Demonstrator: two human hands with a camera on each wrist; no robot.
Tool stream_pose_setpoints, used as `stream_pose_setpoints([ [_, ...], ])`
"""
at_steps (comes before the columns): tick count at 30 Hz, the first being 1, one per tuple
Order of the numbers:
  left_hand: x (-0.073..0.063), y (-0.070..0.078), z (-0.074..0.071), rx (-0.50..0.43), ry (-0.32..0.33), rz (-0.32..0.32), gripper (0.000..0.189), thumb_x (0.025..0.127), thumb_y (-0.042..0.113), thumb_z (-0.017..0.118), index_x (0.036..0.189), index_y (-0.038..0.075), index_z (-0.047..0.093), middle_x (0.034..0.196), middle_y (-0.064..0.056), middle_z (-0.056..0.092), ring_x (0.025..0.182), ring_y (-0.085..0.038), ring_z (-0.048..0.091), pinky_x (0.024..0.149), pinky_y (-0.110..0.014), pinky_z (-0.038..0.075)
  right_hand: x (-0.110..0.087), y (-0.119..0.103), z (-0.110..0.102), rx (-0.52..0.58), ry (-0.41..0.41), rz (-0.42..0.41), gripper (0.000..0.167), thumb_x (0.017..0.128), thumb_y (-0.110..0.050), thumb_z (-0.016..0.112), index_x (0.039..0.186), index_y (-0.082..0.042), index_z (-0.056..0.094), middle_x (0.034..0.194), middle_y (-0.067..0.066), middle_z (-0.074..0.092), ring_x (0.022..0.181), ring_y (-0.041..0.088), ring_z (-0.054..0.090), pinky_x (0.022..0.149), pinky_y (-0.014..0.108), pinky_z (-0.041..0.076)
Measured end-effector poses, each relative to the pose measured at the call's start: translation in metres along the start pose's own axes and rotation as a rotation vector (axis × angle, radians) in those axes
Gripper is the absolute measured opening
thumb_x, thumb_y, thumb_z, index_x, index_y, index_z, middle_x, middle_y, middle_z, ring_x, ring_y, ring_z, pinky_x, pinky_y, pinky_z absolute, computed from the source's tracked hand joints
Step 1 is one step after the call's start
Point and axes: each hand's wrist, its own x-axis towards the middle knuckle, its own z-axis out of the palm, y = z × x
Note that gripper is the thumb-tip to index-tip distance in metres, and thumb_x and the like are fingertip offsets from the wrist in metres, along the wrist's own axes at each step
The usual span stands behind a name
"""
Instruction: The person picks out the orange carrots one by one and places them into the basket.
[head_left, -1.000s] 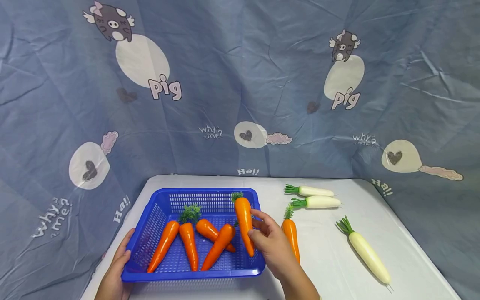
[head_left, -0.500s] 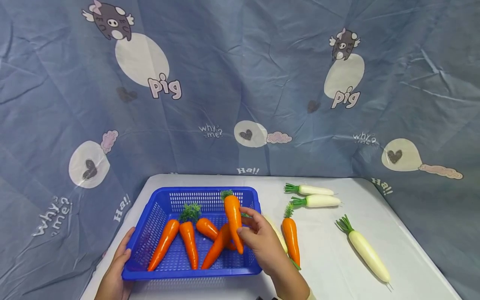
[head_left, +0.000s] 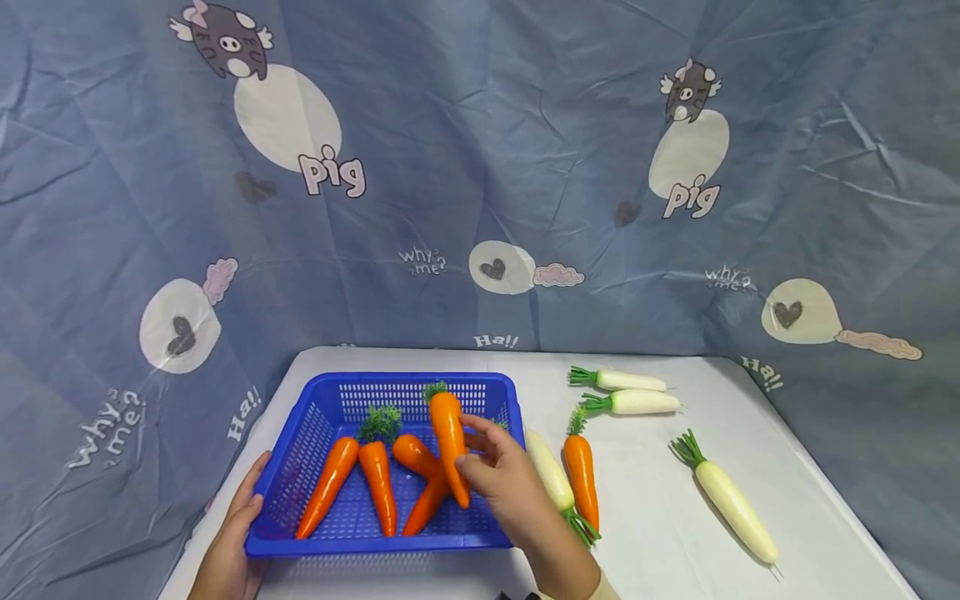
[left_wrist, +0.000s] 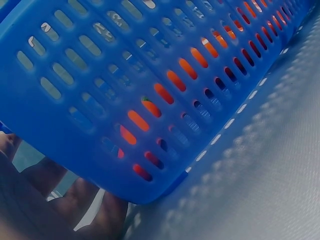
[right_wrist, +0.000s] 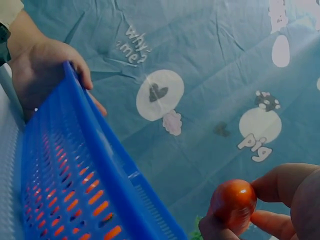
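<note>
My right hand (head_left: pixel 506 479) pinches an orange carrot (head_left: pixel 447 429) between thumb and fingers. The carrot hangs over the right part of a blue plastic basket (head_left: pixel 375 547), leafy top away from me, and partly covers two carrots crossed below it. Further left in the basket lie two more carrots, one (head_left: pixel 327 489) near the left wall and one (head_left: pixel 378 489) beside it. My left hand (head_left: pixel 231 542) holds the basket at its near left side; in the left wrist view its fingers (left_wrist: pixel 75 202) reach round the wall. The right wrist view shows the held carrot's rounded end (right_wrist: pixel 234 202).
Right of the basket, a white radish (head_left: pixel 550 471) and a carrot (head_left: pixel 581 475) lie close together on the white tabletop (head_left: pixel 660 533). Two radishes (head_left: pixel 633 402) lie further back, and a bigger one (head_left: pixel 735 508) at the right. A printed blue cloth (head_left: pixel 420 167) hangs behind.
The right hand has moved left with the carrot, from the basket's right wall further over the inside. The radish beside the basket has come into view. The left hand stays on the basket.
</note>
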Motion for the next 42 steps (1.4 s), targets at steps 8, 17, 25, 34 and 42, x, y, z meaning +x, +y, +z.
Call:
stream_pose_setpoints([
  [8,0.000,-0.002,0.000,-0.012,0.006,-0.009,0.056,0.115,0.039,0.020,0.168,0.043,0.000,0.174,0.003,-0.005,0.125,0.011,0.038,0.095,-0.014,0.046,0.001,0.002,0.010,-0.002,-0.008,0.058,0.055,0.094,-0.011,0.067,0.148,-0.017,0.057,0.134,0.012,0.065,0.115,0.026,0.066,0.092,0.035,0.057],
  [17,0.001,-0.002,0.000,0.002,0.007,-0.003,0.057,0.115,0.038,0.020,0.168,0.042,0.000,0.173,0.002,-0.002,0.125,0.010,0.038,0.095,-0.014,0.046,-0.001,0.009,0.012,-0.009,-0.014,0.087,0.059,0.096,-0.010,0.068,0.153,-0.006,0.050,0.149,0.026,0.051,0.137,0.042,0.053,0.100,0.047,0.055],
  [25,-0.001,0.003,0.001,0.024,0.030,-0.046,0.055,0.115,0.039,0.019,0.167,0.046,0.001,0.175,-0.006,-0.016,0.153,-0.028,0.012,0.092,-0.013,0.046,0.002,0.011,0.013,-0.041,-0.015,0.127,0.058,0.094,-0.010,0.067,0.150,-0.011,0.054,0.146,0.018,0.057,0.133,0.034,0.056,0.101,0.045,0.054],
  [34,-0.001,0.001,0.000,0.007,0.018,-0.034,0.056,0.115,0.039,0.019,0.167,0.045,0.001,0.175,-0.005,-0.013,0.138,-0.004,0.029,0.094,-0.014,0.046,0.000,0.012,0.011,0.023,-0.026,0.105,0.056,0.097,-0.007,0.067,0.151,-0.009,0.053,0.148,0.022,0.054,0.136,0.037,0.054,0.103,0.043,0.053],
  [42,0.000,0.004,0.001,0.010,0.039,-0.061,0.056,0.115,0.039,0.019,0.166,0.047,0.000,0.174,-0.007,-0.018,0.155,-0.042,0.001,0.090,-0.013,0.047,0.002,0.010,0.012,-0.032,-0.009,0.111,0.053,0.097,-0.013,0.067,0.149,-0.013,0.057,0.145,0.017,0.058,0.129,0.032,0.058,0.102,0.046,0.053],
])
